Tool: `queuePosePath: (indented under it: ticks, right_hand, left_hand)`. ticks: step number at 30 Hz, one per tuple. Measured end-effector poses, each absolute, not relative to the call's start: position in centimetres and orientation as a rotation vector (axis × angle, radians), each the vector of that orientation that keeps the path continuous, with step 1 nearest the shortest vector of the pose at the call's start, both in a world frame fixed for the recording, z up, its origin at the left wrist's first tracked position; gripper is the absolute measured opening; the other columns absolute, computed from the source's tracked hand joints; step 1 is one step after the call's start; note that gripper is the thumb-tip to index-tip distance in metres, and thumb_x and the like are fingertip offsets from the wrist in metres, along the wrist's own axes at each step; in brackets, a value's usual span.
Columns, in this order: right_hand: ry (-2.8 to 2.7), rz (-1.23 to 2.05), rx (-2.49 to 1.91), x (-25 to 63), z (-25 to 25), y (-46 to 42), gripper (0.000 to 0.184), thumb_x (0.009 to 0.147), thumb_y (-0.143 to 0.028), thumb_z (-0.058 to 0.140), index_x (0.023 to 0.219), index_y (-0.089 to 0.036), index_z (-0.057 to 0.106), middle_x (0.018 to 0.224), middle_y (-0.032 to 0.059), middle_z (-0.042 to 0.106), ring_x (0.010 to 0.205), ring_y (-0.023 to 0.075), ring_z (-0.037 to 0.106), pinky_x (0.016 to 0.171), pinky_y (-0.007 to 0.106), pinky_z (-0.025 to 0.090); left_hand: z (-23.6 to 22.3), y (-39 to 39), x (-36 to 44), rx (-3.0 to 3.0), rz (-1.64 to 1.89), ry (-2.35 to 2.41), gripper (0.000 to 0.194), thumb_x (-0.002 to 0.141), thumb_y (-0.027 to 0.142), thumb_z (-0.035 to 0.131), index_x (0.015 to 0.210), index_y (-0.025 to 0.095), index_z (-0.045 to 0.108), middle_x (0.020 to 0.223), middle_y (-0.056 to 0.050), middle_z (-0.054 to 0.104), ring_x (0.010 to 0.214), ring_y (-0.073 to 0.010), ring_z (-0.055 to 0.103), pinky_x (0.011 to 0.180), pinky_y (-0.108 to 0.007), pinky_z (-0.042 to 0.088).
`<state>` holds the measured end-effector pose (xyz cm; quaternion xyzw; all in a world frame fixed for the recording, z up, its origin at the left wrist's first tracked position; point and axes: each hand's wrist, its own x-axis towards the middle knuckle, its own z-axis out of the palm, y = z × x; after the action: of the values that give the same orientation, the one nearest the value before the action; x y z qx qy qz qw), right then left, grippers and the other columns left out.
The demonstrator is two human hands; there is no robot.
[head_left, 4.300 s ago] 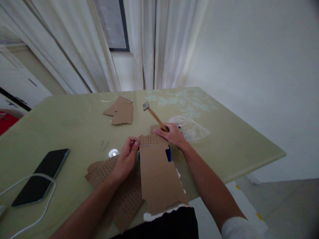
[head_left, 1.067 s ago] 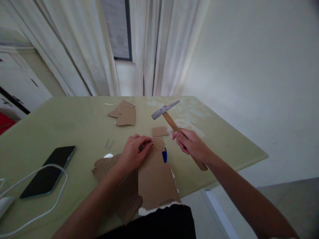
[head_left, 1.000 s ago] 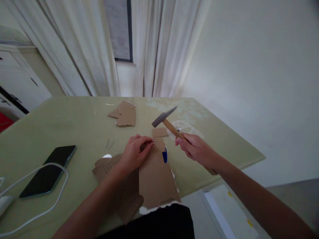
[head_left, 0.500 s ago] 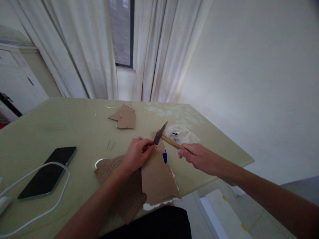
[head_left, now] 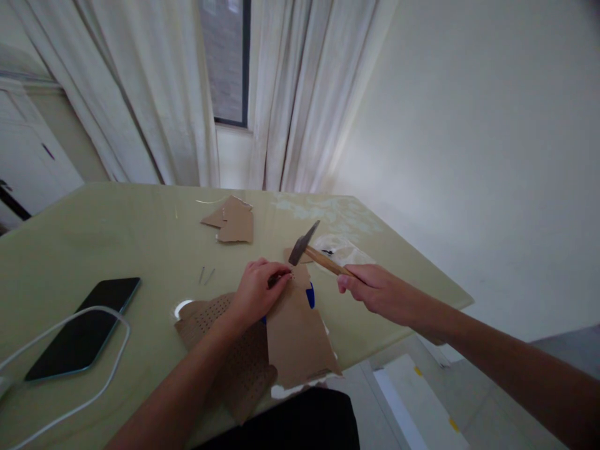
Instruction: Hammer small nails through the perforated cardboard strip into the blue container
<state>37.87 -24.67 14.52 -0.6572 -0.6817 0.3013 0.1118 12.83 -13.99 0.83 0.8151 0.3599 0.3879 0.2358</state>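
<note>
My right hand is closed around the wooden handle of a hammer. The hammer's dark metal head is tilted, just above my left fingertips. With thumb and forefinger pinched, my left hand holds what looks like a thin nail, mostly hidden by the fingers, against the far end of a cardboard strip. Small holes dot the strip beside the fingertips. Under my left forearm lies a second cardboard piece with rows of holes. Something blue shows at the strip's right edge.
Two loose nails lie left of my left hand on the pale green table. Torn cardboard pieces rest farther back. A clear plastic bag sits behind the hammer. At left are a dark tablet and a white cable.
The hammer head has lifted slightly, away from my left fingertips. My left hand keeps its pinch at the same spot on the cardboard. The view has shifted a little.
</note>
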Motion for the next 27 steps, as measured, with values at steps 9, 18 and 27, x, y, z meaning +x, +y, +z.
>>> queuePosePath:
  ticks: [9,18,27]
  right_hand:
    - [-2.039,0.846,-1.911,37.4,14.4,-24.9,0.046,0.11,-0.054,0.043,0.09,-0.018,0.064,0.073,0.0025,0.055,0.067,0.013,0.049,0.064,0.026,0.035]
    - [-2.001,0.845,-1.922,37.3,14.0,-25.0,0.049,0.11,-0.057,0.041,0.09,-0.018,0.063,0.07,0.0013,0.051,0.065,0.0129,0.047,0.064,0.026,0.035]
    - [-2.002,0.849,-1.955,37.0,13.5,-25.5,0.048,0.111,-0.055,0.041,0.088,-0.019,0.062,0.073,0.0022,0.055,0.068,0.0134,0.049,0.066,0.027,0.036]
  left_hand:
    - [0.5,-13.9,12.9,2.225,1.067,0.982,0.018,0.101,0.034,0.067,0.101,0.025,0.083,0.088,-0.005,0.08,0.086,-0.0247,0.07,0.09,-0.043,0.052]
    - [0.4,-13.8,13.0,2.232,1.06,0.974,0.018,0.101,0.033,0.067,0.103,0.025,0.083,0.088,-0.005,0.08,0.085,-0.0247,0.07,0.09,-0.043,0.052]
    - [0.4,-13.9,13.0,2.246,1.052,0.979,0.016,0.1,0.032,0.068,0.097,0.025,0.082,0.085,-0.006,0.079,0.087,-0.026,0.07,0.087,-0.042,0.052]
